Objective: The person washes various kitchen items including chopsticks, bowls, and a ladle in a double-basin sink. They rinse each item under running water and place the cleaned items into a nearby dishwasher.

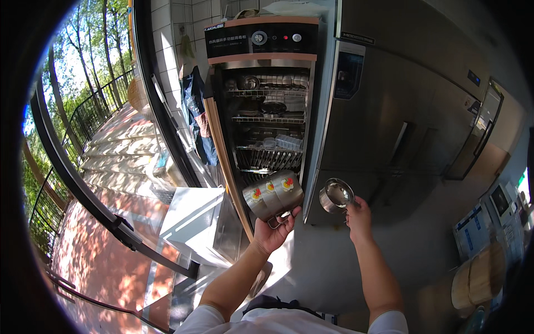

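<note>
My left hand (275,231) grips the handles of several stainless-steel mugs (273,195) nested in a tilted stack, with flower-like pictures on their sides. To the right, my right hand (358,217) holds a single shiny steel cup (336,195) by its handle, its mouth towards me. The two hands are apart. Beyond the stack stands an open disinfection cabinet (260,41) with a red light on its panel. Its wire racks (269,120) bear steel bowls, a dark round dish (273,109) and clear plastic containers (288,142). The stack hides part of the cabinet's lowest section.
The cabinet's open door (221,154) stands at its left, near hanging cloths (200,117) and a white box-like unit (192,208). A large stainless-steel refrigerator (388,112) rises at the right. A wooden bucket (477,275) is at lower right. Outdoor steps (121,154) lie beyond the doorway frame.
</note>
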The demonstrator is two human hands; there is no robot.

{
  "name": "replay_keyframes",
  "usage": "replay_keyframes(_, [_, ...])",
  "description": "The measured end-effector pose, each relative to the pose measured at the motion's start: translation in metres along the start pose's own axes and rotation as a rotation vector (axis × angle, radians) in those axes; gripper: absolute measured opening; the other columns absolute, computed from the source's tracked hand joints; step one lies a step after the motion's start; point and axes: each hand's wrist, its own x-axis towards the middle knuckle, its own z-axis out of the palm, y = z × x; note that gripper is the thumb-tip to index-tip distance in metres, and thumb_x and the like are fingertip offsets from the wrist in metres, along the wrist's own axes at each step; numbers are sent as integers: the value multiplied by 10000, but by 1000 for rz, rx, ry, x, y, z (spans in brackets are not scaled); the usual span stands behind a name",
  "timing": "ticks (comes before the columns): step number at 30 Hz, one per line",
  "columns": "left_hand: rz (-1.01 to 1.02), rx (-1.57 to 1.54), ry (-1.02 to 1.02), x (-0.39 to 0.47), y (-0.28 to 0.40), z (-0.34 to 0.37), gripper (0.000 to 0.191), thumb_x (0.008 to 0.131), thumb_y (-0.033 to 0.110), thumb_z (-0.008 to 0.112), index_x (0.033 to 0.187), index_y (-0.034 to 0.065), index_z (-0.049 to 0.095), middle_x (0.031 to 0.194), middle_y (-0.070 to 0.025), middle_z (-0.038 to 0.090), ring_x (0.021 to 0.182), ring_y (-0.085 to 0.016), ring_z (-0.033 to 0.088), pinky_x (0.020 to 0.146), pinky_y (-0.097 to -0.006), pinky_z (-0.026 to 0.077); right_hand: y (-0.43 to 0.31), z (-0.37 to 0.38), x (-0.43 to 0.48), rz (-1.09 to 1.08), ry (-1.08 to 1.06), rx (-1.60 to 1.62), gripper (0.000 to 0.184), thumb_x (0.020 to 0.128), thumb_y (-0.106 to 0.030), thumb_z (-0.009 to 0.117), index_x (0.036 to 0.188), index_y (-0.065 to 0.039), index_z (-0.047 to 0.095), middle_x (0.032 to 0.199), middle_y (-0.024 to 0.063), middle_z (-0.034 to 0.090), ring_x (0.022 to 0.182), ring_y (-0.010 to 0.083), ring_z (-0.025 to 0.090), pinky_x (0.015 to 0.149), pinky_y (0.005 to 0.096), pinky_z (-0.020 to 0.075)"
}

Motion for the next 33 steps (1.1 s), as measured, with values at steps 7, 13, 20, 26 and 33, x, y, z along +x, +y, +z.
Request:
replay_keyframes(7, [180,93,57,133,91,-5,509,995,279,417,1368,-66,392,1260,-308,514,1160,-390,556,925,-418,524,-32,119,154,65,-198,175,290,904,-113,526,1190,-71,535,697,-15,483,500,43,402,405,202,298])
replay_keyframes(13, [224,109,-28,246,169,-10,475,995,224,392,1332,-111,406,1231,-292,531,1111,-372,571,952,-449,509,-62,231,281,174,-272,288,90,892,-204,555,860,-121,556,680,-33,442,550,50,412,453,215,310])
replay_keyframes(20, [585,251,238,371,244,33,372,998,214,406,1226,-66,492,1127,-195,595,881,-259,605,949,-468,507,-91,329,394,116,-354,395,236,822,-227,745,881,-122,542,804,-42,450,657,74,395,520,242,333])
replay_keyframes(26, [975,759,543,461,322,99,681,873,89,624,1437,151,247,988,-101,550,661,-160,525,687,-342,528,-97,394,465,122,-338,423,271,813,-217,766,933,-108,548,757,-24,410,648,87,392,501,236,338])
replay_keyframes(33, [1131,1665,1019,530,375,111,854,791,195,668,1484,30,197,1318,-307,498,1146,-443,557,956,-446,445,-99,428,521,267,-334,511,341,834,-240,761,994,-96,496,826,4,460,677,111,430,527,247,384])
